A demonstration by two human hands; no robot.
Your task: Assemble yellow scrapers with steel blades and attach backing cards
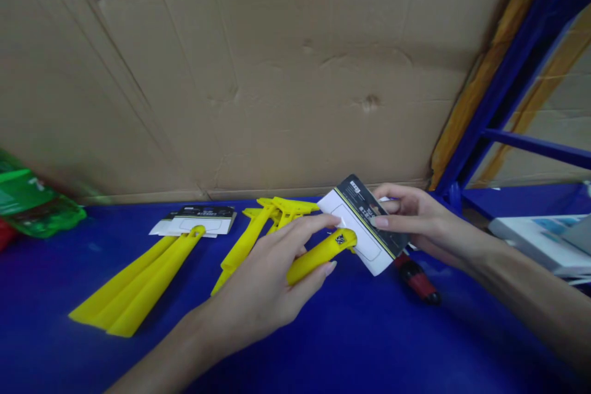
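The left hand (263, 271) is curled closed around a bright yellow plastic tool handle (318, 255), and the handle's black-badged tip is brought against a flat white-and-black cardboard packaging card (362, 225). The card is pinched by the fingers of the right hand (415, 221), right of centre in the frame, above a glossy blue work table (92, 351). A red-and-black handled tool (418, 280) is lying on the table just below the card. Yellow plastic scrapers are laid at centre (263, 228) and lower left (138, 283), with white packaging cards (198, 221) between them. A blurred green plastic package (32, 203) is seen at far left, a tan corrugated cardboard sheet (231, 74) across the top, and a blue metal rack frame (508, 74) at upper right.
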